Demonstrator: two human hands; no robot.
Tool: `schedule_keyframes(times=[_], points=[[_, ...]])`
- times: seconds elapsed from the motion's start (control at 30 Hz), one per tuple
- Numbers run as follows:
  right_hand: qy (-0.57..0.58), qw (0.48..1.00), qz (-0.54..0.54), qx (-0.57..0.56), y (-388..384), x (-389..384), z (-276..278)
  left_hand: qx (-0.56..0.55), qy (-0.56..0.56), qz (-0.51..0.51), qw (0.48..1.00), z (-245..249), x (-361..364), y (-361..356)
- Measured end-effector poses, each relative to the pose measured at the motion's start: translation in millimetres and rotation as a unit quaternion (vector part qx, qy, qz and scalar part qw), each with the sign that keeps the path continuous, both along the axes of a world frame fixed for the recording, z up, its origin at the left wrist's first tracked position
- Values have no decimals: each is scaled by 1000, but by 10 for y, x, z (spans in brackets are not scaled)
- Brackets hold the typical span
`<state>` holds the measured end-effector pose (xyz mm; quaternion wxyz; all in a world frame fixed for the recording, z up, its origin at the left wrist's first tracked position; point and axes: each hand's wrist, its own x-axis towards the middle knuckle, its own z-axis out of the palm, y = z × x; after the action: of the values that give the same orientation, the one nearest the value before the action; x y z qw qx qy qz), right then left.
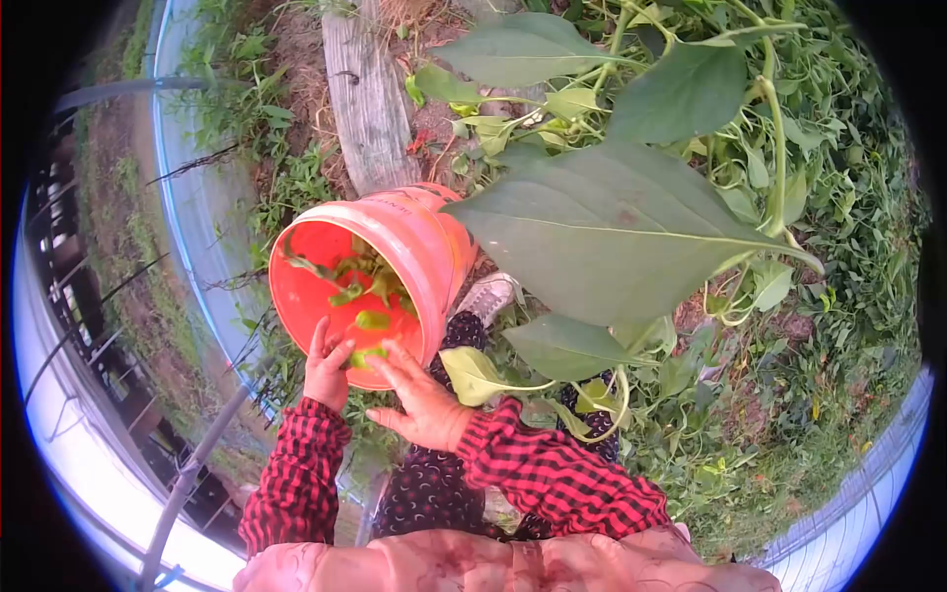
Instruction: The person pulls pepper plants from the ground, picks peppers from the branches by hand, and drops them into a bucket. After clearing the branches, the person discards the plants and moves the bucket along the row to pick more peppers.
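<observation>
A red-orange bucket (442, 242) stands in front of me, tilted so its mouth faces me. Leaves and green peppers (373, 320) lie inside it. At the near rim, my left hand (327, 373) has its fingers stretched out toward the opening. From the other side, my right hand (426, 407) reaches in with thumb and fingers spread. Between the fingertips of both hands is another light green pepper (366, 357), just inside the mouth, with neither hand closed around it.
Large pepper plant leaves (621, 232) hang close on the right, beside my right arm. A weathered wooden plank (367, 99) lies behind the bucket. On the left are a blue-white plastic sheet (202, 197) and a grey pipe (192, 474). My shoe (488, 296) is beside the bucket.
</observation>
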<state>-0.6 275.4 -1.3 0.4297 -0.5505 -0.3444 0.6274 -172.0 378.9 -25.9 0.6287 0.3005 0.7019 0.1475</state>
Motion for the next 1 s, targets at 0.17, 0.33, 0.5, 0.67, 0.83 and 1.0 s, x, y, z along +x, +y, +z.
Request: schedule_keyframes(times=[0.17, 0.33, 0.5, 0.67, 0.83, 1.0], points=[[75, 987, 137, -45, 308, 349, -140, 74, 104, -20, 992, -67, -325, -74], [-395, 893, -155, 152, 1019, 1580, -194, -105, 285, 76, 950, -44, -883, -405], [-751, 644, -147, -12, 954, 3095, 20, -257, 47, 203, 944, -298, -977, -552], [-767, 598, -56, -226, 141, 3735, 107, -158, -135, 178, 962, -686, -896, -525], [-403, 825, -213, -333, -1724, 4539, -998, -139, -135, 140, 971, -320, -550, -109], [-372, 886, 142, -239, -940, 2775, -231, -144, -43, 56, 987, 109, 143, 726]])
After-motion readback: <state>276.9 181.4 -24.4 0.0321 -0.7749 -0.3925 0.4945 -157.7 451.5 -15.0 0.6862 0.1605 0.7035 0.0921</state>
